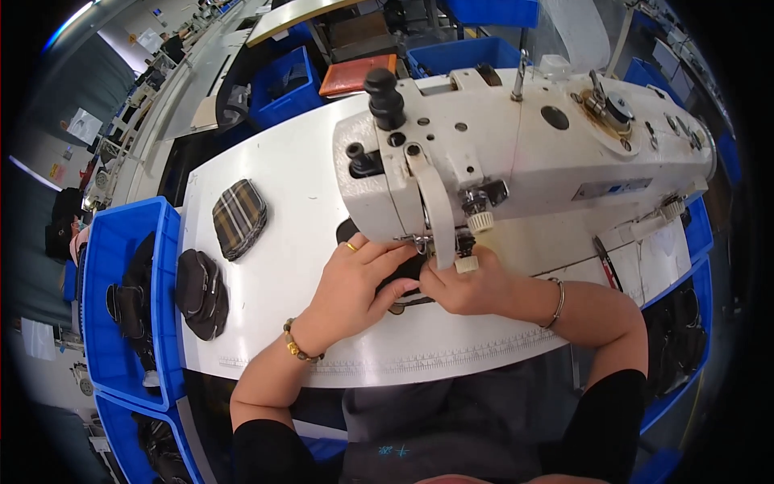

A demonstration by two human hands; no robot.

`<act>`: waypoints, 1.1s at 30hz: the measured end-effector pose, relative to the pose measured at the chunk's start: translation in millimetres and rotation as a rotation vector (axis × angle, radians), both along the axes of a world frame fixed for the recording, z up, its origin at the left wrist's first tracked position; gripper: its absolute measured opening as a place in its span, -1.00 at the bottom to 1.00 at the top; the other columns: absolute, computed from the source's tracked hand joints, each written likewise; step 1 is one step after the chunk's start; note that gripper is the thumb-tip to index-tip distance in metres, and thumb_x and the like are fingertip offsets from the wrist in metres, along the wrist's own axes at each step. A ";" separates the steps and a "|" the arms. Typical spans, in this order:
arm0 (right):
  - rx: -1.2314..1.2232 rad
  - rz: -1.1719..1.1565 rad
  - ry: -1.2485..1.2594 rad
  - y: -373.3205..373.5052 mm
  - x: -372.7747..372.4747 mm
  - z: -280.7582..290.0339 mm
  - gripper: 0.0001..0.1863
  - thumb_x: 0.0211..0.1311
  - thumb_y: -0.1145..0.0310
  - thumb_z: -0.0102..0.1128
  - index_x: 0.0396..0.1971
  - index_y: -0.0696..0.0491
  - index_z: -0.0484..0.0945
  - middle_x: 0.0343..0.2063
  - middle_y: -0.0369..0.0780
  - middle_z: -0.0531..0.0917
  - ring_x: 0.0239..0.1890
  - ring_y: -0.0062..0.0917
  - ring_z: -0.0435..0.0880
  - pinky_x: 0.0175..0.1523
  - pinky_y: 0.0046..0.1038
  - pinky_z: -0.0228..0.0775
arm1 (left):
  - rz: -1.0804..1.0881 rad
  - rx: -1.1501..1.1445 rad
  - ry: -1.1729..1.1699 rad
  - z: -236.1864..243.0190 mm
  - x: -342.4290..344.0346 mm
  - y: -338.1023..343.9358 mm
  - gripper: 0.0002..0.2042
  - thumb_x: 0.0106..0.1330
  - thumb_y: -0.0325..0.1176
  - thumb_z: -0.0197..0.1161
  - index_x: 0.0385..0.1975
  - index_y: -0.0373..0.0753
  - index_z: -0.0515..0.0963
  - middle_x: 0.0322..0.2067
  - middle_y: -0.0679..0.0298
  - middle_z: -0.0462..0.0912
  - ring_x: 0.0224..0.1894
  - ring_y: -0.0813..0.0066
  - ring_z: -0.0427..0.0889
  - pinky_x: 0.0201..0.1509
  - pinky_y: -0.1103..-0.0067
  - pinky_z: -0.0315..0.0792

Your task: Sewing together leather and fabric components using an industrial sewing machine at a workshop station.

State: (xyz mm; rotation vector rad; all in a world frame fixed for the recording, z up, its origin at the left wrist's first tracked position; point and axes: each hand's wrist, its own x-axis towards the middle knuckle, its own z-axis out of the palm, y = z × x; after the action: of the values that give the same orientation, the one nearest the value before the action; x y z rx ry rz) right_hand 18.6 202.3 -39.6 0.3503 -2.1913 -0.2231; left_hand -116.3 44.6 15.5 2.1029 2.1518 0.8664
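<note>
We have the dark cloth piece [409, 273] under the sewing machine [500, 145], on the white worktop [298, 194]. What shows slants from far left to near right — our hands hide its full long axis and which way it points. It looks black, brownish at the near edge. Our left hand [347, 282] has its fingers slightly spread over it; our right hand [476, 282] curls beside it — pinching or not, we cannot tell.

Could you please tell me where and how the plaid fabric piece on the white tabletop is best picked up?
I'd probably pinch the plaid fabric piece by its right edge, coming from the right: that edge looks thick and borders the white tabletop, whereas the dark fabric piece sits close on the near-left side.
</note>
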 end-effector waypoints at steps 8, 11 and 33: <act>0.014 0.020 -0.108 -2.5 7.2 4.8 -0.90 -0.26 0.36 0.14 -0.71 -0.01 0.40 -0.73 -0.39 0.31 -0.72 -0.65 0.35 -0.58 -0.57 0.18 | -0.189 -0.113 -0.356 -7.2 -19.2 9.2 -0.77 0.14 -0.41 0.32 -0.21 -0.31 0.58 -0.25 0.15 0.66 -0.30 0.11 0.64 -0.20 0.44 0.51; 0.000 0.024 -0.100 -4.0 7.8 -0.2 -0.90 -0.27 0.36 0.14 -0.71 0.00 0.41 -0.74 -0.39 0.32 -0.72 -0.65 0.36 -0.59 -0.56 0.17 | -0.168 -0.151 -0.354 -11.3 -16.4 9.8 -0.80 0.13 -0.44 0.32 -0.25 -0.31 0.59 -0.26 0.14 0.66 -0.29 0.11 0.64 -0.20 0.45 0.51; -0.209 -0.017 -0.574 -28.0 33.1 4.5 -0.71 -0.17 0.45 0.19 -0.39 0.31 0.64 -0.79 -0.25 0.53 -0.76 -0.55 0.54 -0.72 -0.48 0.30 | -0.122 -0.088 0.033 -22.1 -6.4 9.3 -0.81 -0.01 -0.47 0.38 -0.37 -0.28 0.59 -0.30 0.23 0.62 -0.34 0.18 0.56 -0.29 0.40 0.45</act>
State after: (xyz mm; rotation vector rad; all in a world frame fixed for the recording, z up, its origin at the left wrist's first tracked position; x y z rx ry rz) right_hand 51.7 174.3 -35.2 0.3031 -2.7520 0.1159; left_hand -122.7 53.9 -6.6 2.1932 2.0118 0.7179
